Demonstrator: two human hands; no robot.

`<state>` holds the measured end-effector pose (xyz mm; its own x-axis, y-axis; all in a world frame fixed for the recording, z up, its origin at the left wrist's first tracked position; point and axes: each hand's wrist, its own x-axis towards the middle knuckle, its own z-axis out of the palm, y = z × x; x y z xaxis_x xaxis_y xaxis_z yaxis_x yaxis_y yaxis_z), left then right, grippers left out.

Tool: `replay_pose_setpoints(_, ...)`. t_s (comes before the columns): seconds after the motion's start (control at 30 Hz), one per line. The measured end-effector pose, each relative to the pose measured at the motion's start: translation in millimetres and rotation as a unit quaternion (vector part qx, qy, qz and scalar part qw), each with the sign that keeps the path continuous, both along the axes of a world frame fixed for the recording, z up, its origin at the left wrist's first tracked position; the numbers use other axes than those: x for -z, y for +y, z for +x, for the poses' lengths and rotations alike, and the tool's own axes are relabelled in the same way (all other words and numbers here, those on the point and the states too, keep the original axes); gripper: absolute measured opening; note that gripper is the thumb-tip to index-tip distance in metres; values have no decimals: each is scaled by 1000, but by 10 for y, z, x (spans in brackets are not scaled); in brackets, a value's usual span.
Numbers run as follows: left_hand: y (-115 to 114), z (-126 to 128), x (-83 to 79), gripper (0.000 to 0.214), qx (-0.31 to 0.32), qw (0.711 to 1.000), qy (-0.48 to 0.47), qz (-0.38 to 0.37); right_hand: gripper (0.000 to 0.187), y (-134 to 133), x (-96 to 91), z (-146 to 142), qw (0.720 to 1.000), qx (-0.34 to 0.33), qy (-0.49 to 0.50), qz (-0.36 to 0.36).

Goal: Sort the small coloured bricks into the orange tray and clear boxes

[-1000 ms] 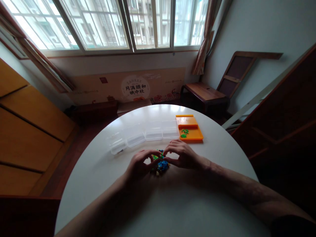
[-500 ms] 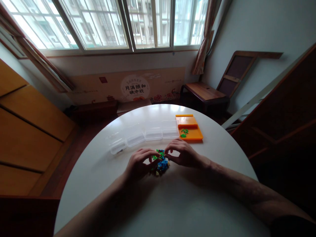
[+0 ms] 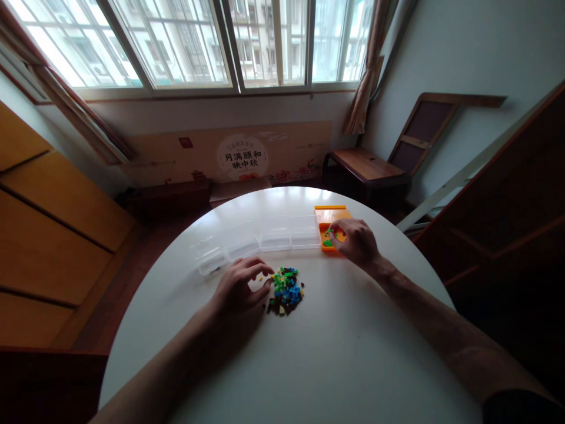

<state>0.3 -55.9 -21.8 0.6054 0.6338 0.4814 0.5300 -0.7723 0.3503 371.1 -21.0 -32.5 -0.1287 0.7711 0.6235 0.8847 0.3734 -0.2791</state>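
A heap of tiny building bricks [image 3: 289,292], mostly green, blue and dark brown with a few yellow, lies on the white table. My left hand [image 3: 241,285] is at the heap's left edge, thumb and forefinger curved and apart, with no piece seen between them. Over the orange tray [image 3: 330,249] is my right hand [image 3: 358,240], its thumb and forefinger pinched near the green bricks [image 3: 327,242] there. Whatever lies between those fingertips is too small to tell from the green pieces below. The right hand covers much of the tray's right part.
Several clear plastic boxes [image 3: 276,242] with raised lids stand in a curved row left of the orange tray. They rest on the round white table [image 3: 309,353]. Behind it are a wooden chair [image 3: 371,164] and a windowed wall with curtains.
My right hand has moved from the heap up and right to the orange tray. My left hand has drawn back slightly left, and more of the heap now shows.
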Motion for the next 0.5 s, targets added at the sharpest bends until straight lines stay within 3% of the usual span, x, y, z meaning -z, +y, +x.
replay_pose_setpoints(0.1,7,-11,8,11,-2,1000,7,-7,6,-21,3,-37,1000,6,-17,-8)
replay_pose_setpoints(0.17,5,-8,12,10,-1,1000,8,-12,3,-54,-11,-97,1000,-28,-7,-7)
replay_pose_setpoints(0.27,-4,12,15,10,3,1000,1,-17,3,-149,-41,-246,988,-153,3,-14)
replay_pose_setpoints(0.37,-10,43,19,16,7,1000,-6,-12,13,-280,-39,-438,959,-280,-10,-40)
replay_pose_setpoints(0.5,8,71,59,22,25,1000,1,5,33,-392,49,-628,933,-352,-41,-64)
